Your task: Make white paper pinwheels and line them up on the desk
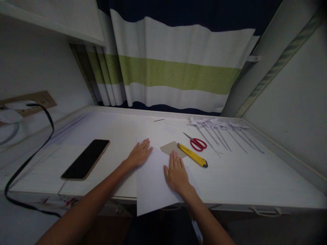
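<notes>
A sheet of white paper point(150, 183) lies on the white desk, its near corner hanging over the front edge. My left hand point(139, 153) rests flat at the sheet's upper left, fingers stretched out. On its right side my right hand point(176, 173) lies flat, the fingertips reaching a brown piece of card point(168, 147). A yellow utility knife point(192, 155) lies just right of those fingertips, partly over the card. Beyond it are red-handled scissors point(196, 143), with blades pointing to the back left. Neither hand holds anything up.
A black-screened phone point(86, 159) lies at the left, near a black cable point(28, 160) from the wall socket. Several thin sticks with crumpled white paper tops point(217, 124) lie at the back right. A small dark stick point(158, 120) lies near the back, before a striped curtain point(178, 75).
</notes>
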`<state>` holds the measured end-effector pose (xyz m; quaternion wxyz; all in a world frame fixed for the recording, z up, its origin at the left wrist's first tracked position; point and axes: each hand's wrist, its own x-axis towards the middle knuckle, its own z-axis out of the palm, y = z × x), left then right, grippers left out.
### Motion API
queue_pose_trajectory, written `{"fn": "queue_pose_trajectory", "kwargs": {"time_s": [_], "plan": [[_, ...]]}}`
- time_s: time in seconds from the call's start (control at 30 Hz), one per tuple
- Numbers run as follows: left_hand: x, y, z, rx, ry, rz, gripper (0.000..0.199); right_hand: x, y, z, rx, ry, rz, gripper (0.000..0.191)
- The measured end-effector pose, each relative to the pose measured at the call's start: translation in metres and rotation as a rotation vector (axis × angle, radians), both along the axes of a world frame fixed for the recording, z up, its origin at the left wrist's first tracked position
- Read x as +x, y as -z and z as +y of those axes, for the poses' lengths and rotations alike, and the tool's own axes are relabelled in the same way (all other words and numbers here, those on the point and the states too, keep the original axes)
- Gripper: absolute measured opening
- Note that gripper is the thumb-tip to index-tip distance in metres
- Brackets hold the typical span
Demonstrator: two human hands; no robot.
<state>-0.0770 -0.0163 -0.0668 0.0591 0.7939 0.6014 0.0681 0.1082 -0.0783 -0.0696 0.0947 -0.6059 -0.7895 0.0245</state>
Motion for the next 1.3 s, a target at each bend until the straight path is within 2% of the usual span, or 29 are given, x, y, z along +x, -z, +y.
{"fn": "queue_pose_trajectory", "kwargs": {"time_s": [0.27, 0.4, 0.67, 0.87, 0.97, 1.07, 1.13, 1.2, 1.3], "plan": [[-0.05, 0.002, 0.041, -0.025, -0.112, -0.054, 0.055, 0.001, 0.002, 0.001, 0.01, -0.013, -0.016, 0.059], [-0.067, 0.002, 0.051, -0.036, -0.122, -0.127, 0.052, 0.002, 0.003, 0.0, 0.012, -0.019, -0.022, 0.059], [-0.073, -0.002, 0.045, 0.056, -0.164, -0.393, 0.041, 0.005, 0.002, 0.0, 0.023, -0.044, -0.021, 0.057], [-0.071, -0.01, 0.044, 0.108, -0.191, -0.736, 0.023, 0.01, 0.003, -0.001, -0.01, -0.077, 0.022, 0.058], [-0.065, -0.021, 0.041, 0.077, -0.185, -0.938, 0.023, 0.012, -0.009, 0.003, -0.008, -0.098, 0.071, 0.058], [-0.055, -0.04, 0.037, 0.058, -0.172, -1.115, 0.021, 0.008, -0.032, 0.019, 0.059, -0.158, 0.183, 0.056], [-0.047, -0.055, 0.036, 0.063, -0.156, -1.209, 0.019, 0.002, -0.05, 0.037, 0.048, -0.212, 0.327, 0.056], [-0.038, -0.07, 0.036, 0.069, -0.131, -1.282, 0.018, -0.006, -0.065, 0.057, -0.037, -0.235, 0.493, 0.058], [-0.024, -0.088, 0.035, 0.081, -0.096, -1.362, 0.018, -0.017, -0.08, 0.08, -0.388, -0.358, 0.677, 0.044]]}}
